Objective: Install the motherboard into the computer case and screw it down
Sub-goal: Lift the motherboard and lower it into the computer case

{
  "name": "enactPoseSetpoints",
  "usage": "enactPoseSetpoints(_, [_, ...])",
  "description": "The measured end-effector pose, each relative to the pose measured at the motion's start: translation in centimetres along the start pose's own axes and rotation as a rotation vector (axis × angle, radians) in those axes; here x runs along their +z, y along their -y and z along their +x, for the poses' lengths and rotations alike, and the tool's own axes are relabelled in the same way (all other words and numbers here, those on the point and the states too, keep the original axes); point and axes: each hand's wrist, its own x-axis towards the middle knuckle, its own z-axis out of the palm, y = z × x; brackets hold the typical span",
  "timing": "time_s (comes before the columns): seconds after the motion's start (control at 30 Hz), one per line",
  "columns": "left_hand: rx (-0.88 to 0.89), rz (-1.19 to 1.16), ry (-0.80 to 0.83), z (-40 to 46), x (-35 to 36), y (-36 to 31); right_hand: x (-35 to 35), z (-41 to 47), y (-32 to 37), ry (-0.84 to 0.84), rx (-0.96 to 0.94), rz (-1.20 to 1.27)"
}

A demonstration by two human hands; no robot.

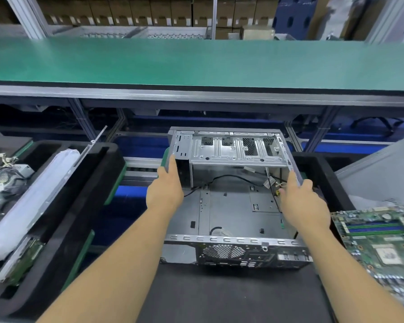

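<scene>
An open metal computer case (pixel 231 206) lies flat in front of me, its bare floor facing up and its rear panel with fan grille toward me. At its far end a silver drive cage (pixel 233 148) stands raised. My left hand (pixel 166 185) grips the case's left side wall beside the cage. My right hand (pixel 301 199) grips the right side wall, thumb over the edge. A green motherboard (pixel 380 241) with blue memory slots lies at the right, outside the case. Black cables run across the case floor.
A black foam tray (pixel 79 206) at the left holds a wrapped white panel (pixel 33 201) and parts. More black foam (pixel 322 173) stands right of the case. A green conveyor shelf (pixel 196 64) spans the back. A dark mat (pixel 231 294) lies under the case's near end.
</scene>
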Motion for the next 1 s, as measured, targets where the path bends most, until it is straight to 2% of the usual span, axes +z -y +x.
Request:
enactPoseSetpoints(0.2, [0.019, 0.079, 0.005, 0.1, 0.4, -0.7, -0.6, -0.3, 0.7, 0.061, 0.04, 0.018])
enactPoseSetpoints(0.27, [0.119, 0.242, -0.095, 0.4, 0.7, -1.1, -1.1, -0.6, 1.1, 0.038, 0.032, -0.028])
enactPoseSetpoints(0.33, [0.308, 0.349, -0.196, 0.6, 1.6, -2.1, -1.6, -0.6, 1.7, -0.094, -0.135, -0.04])
enactPoseSetpoints(0.37, [0.368, 0.338, -0.192, 0.6, 2.0, -2.8, -1.5, -0.4, 2.3, -0.18, -0.247, 0.002])
enactPoseSetpoints(0.4, [0.372, 0.275, -0.181, 0.6, 2.3, -3.7, -1.3, -0.1, 3.0, -0.173, -0.325, 0.07])
enactPoseSetpoints(0.47, [0.346, 0.147, -0.213, 0.5, 2.6, -4.8, -1.0, 0.7, 4.9, 0.076, -0.33, 0.244])
enactPoseSetpoints(0.53, [0.495, 0.131, -0.277, 0.2, 3.0, -5.3, 0.2, 2.3, 6.2, 0.398, -0.205, 0.279])
enactPoseSetpoints(0.57, [0.591, 0.117, -0.245, 0.2, 3.3, -5.3, 1.0, 3.2, 6.4, 0.499, -0.145, 0.253])
enactPoseSetpoints(0.6, [0.634, 0.069, -0.144, 0.3, 3.4, -5.4, 1.7, 4.1, 6.4, 0.563, -0.094, 0.201])
enactPoseSetpoints(0.7, [0.513, -0.076, 0.247, 0.8, 3.7, -5.5, 3.5, 5.9, 6.3, 0.685, -0.088, 0.133])
enactPoseSetpoints(0.77, [0.426, -0.113, 0.405, 1.2, 4.4, -5.6, 4.5, 6.4, 6.2, 0.726, -0.106, 0.194])
enactPoseSetpoints(0.87, [0.39, -0.126, 0.554, 1.3, 5.9, -5.9, 4.9, 7.0, 5.2, 0.675, -0.039, 0.328])
enactPoseSetpoints(1.0, [0.358, -0.126, 0.63, 0.9, 7.1, -4.9, 5.6, 6.3, 5.0, 0.562, 0.057, 0.776])
